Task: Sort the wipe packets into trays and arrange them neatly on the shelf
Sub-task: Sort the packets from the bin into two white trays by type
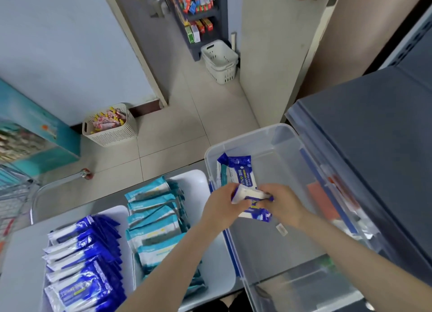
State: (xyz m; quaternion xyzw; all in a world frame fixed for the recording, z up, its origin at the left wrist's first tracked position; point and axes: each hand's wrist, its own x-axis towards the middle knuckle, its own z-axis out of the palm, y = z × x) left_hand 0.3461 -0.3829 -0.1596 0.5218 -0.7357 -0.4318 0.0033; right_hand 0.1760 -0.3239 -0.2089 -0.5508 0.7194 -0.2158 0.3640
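Observation:
Both my hands are inside a clear plastic bin (289, 134). My left hand (223, 203) and my right hand (284, 204) together grip blue and white wipe packets (253, 196) held between them. Another blue and white packet (236, 169) stands against the bin's left wall. To the left, a white tray (117, 214) holds a row of several blue packets (81, 248). A second white tray (198, 178) beside it holds several teal packets (155, 215) in a row.
A grey shelf top (374, 129) lies right of the bin. On the tiled floor stand a beige basket of snacks (109, 127) and stacked white baskets (219, 61). A metal cart (16, 190) is at the left edge.

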